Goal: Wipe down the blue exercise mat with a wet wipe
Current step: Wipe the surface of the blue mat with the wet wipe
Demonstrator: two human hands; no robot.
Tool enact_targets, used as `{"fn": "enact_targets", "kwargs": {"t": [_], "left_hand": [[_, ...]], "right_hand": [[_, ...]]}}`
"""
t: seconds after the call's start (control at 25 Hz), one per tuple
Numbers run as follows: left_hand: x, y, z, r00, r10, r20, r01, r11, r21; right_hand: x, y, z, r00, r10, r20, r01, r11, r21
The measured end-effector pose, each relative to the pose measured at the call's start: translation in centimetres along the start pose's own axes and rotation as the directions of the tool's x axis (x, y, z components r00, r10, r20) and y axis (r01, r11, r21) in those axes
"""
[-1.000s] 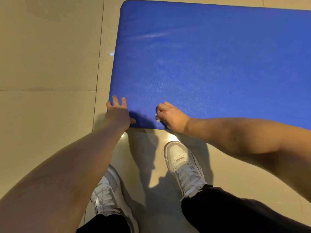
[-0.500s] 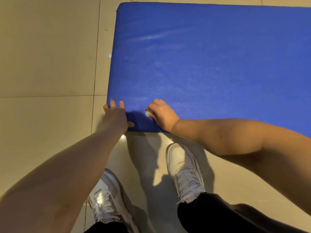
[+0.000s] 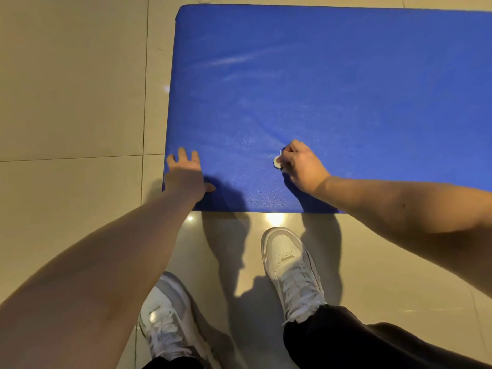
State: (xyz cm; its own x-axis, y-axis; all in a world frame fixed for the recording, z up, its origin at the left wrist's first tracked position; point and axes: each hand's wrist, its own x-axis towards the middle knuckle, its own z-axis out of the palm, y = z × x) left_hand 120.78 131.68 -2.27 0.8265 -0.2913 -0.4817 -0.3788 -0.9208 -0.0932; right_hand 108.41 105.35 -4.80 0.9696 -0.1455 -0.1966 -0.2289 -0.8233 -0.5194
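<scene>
Most of this job looks like it's ahead of you, honestly. Your right hand [image 3: 300, 166] has its fingers curled tight around a balled-up wet wipe [image 3: 277, 162], just a white bit poking out, pressed on the blue mat [image 3: 332, 102] near its front edge. Your left hand [image 3: 186, 174] is flat, fingers spread, pinning the near left corner. The mat lies flat on the tiled floor [image 3: 74, 89] right by your shoes [image 3: 290, 267]. A few pale streaks farther up could be damp, can't say for sure. I'd guess the long stretch off to the right isn't wiped yet.

Blue mat [image 3: 332, 102] flat; crumpled white wipe [image 3: 277, 162].
</scene>
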Motion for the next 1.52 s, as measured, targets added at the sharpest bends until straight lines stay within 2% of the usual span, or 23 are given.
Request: {"fn": "enact_targets", "kwargs": {"t": [0.08, 0.12, 0.32, 0.44, 0.56, 0.6, 0.68, 0.72, 0.8, 0.88, 0.96, 1.04, 1.12, 1.2, 1.28, 1.4, 1.48, 1.52], "left_hand": [[0.0, 0.0, 0.1, 1.000, 0.009, -0.029, -0.007, 0.999, 0.052], [0.0, 0.0, 0.1, 0.999, 0.017, -0.032, -0.014, 0.998, 0.063], [0.3, 0.0, 0.2, 1.000, 0.009, -0.008, -0.009, 0.997, 0.072], [0.5, -0.1, -0.1, 1.000, 0.010, 0.002, -0.010, 0.997, 0.079], [0.8, 0.2, -0.2, 0.993, 0.094, -0.068, -0.083, 0.986, 0.146], [1.0, 0.2, -0.2, 0.992, 0.116, -0.046, -0.110, 0.986, 0.121], [1.3, 0.2, -0.5, 0.989, 0.138, 0.051, -0.141, 0.988, 0.070], [1.5, 0.2, -0.7, 0.988, 0.134, 0.075, -0.139, 0.988, 0.073], [1.7, 0.3, -1.1, 0.989, 0.123, 0.087, -0.131, 0.987, 0.097], [1.7, 0.4, -1.2, 0.989, 0.122, 0.084, -0.128, 0.988, 0.081], [1.5, 0.1, -1.1, 0.989, 0.138, 0.061, -0.142, 0.988, 0.063], [1.3, -0.4, -0.8, 0.987, 0.154, 0.037, -0.156, 0.986, 0.058], [1.3, -0.8, -0.7, 0.987, 0.146, 0.062, -0.148, 0.989, 0.029], [1.4, -0.8, -0.7, 0.987, 0.135, 0.086, -0.136, 0.991, 0.015], [1.4, -0.7, -0.8, 0.987, 0.126, 0.096, -0.127, 0.992, 0.011], [1.2, -0.6, -1.0, 0.989, 0.120, 0.088, -0.122, 0.992, 0.019], [1.1, -0.5, -1.1, 0.989, 0.124, 0.076, -0.126, 0.992, 0.016], [1.1, -0.4, -1.1, 0.990, 0.126, 0.067, -0.127, 0.992, 0.017]], "right_hand": [[0.2, -1.3, 1.2, 0.992, 0.091, -0.089, -0.084, 0.993, 0.086], [0.5, -2.7, 2.4, 0.992, 0.089, -0.095, -0.080, 0.992, 0.098], [2.6, -11.5, 5.1, 0.993, 0.060, 0.097, -0.091, 0.930, 0.355], [3.1, -11.7, 4.9, 0.985, 0.074, 0.154, -0.125, 0.927, 0.354], [2.8, -9.2, 3.3, 0.961, 0.162, 0.225, -0.242, 0.886, 0.395], [2.9, -7.7, 2.5, 0.956, 0.208, 0.205, -0.275, 0.881, 0.385], [3.0, -4.2, 0.7, 0.928, 0.349, 0.134, -0.370, 0.804, 0.466], [3.1, -2.5, -0.1, 0.894, 0.437, 0.094, -0.417, 0.738, 0.531], [3.0, -0.5, -0.8, 0.824, 0.566, 0.012, -0.468, 0.669, 0.578], [3.4, -1.0, 0.5, 0.810, 0.584, -0.044, -0.471, 0.694, 0.544], [3.6, -3.9, 2.6, 0.835, 0.532, -0.141, -0.443, 0.801, 0.402], [4.5, -7.5, 4.5, 0.929, 0.323, -0.184, -0.263, 0.921, 0.288], [5.1, -10.8, 6.0, 0.997, 0.066, -0.041, -0.056, 0.977, 0.206], [5.9, -11.9, 6.1, 0.992, -0.111, 0.067, 0.106, 0.992, 0.075], [6.2, -10.9, 5.8, 0.977, -0.201, 0.078, 0.200, 0.980, 0.016], [5.4, -7.4, 4.3, 0.970, -0.238, 0.059, 0.242, 0.966, -0.093], [5.2, -3.9, 2.9, 0.982, -0.185, -0.046, 0.175, 0.971, -0.160], [5.3, -2.2, 2.1, 0.988, -0.088, -0.123, 0.067, 0.984, -0.166]]}}
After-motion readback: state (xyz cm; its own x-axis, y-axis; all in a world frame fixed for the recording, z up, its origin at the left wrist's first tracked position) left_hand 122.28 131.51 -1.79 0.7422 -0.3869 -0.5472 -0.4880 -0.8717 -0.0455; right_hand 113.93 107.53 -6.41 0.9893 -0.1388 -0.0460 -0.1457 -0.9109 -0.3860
